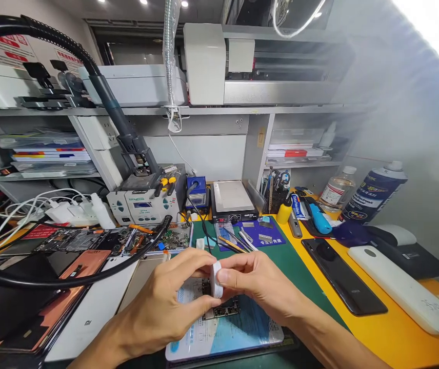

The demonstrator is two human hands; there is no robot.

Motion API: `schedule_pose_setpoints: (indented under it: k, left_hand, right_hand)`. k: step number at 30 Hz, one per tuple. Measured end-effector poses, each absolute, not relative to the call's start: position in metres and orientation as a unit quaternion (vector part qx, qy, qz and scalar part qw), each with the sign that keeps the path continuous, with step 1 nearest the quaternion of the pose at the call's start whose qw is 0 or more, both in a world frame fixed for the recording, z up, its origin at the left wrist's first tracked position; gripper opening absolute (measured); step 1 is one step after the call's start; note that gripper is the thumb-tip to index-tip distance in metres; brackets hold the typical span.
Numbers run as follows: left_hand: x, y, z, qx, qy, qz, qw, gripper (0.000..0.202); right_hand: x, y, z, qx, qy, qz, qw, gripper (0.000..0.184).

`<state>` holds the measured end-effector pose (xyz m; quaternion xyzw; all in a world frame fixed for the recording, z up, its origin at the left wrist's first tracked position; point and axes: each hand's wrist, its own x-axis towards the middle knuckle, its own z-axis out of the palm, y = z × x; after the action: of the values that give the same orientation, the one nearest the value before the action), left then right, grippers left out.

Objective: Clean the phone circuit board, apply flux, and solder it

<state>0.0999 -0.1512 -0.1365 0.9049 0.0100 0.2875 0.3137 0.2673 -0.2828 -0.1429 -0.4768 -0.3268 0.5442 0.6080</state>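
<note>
My left hand [169,302] and my right hand [256,279] meet above the green mat [300,277], both pinched on a small white roll of tape [215,279] held edge-on between the fingertips. Directly below lies an opened phone [223,328] with its circuit board exposed and a light blue sheet over most of it.
A black phone [342,279] and a white power bank [404,287] lie on the yellow bench at right, by a spray can [373,192] and bottle [337,192]. Tweezers [238,241], a hot plate [233,200], a soldering station [146,202] and disassembled phones [81,266] sit behind and left.
</note>
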Motion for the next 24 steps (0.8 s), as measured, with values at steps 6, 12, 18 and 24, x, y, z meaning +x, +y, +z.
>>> schedule_pose_setpoints:
  k: [6,12,18,24]
  left_hand:
    - [0.099,-0.151,-0.14,0.901,0.001,0.288,0.325,0.046]
    - [0.1,-0.15,-0.143,0.883,0.001,0.294,0.367,0.046]
    - [0.098,-0.158,-0.141,0.878,0.011,0.311,0.364,0.045]
    - [0.097,-0.16,-0.142,0.878,0.02,0.316,0.358,0.047]
  right_hand:
    - [0.269,-0.285,-0.136,-0.49,-0.357,0.525,0.597,0.045]
    - [0.273,-0.288,-0.143,-0.487,-0.366,0.542,0.578,0.04]
    - [0.273,-0.29,-0.141,-0.486,-0.359,0.548,0.578,0.038]
    - [0.272,-0.29,-0.138,-0.493,-0.357,0.548,0.574,0.04]
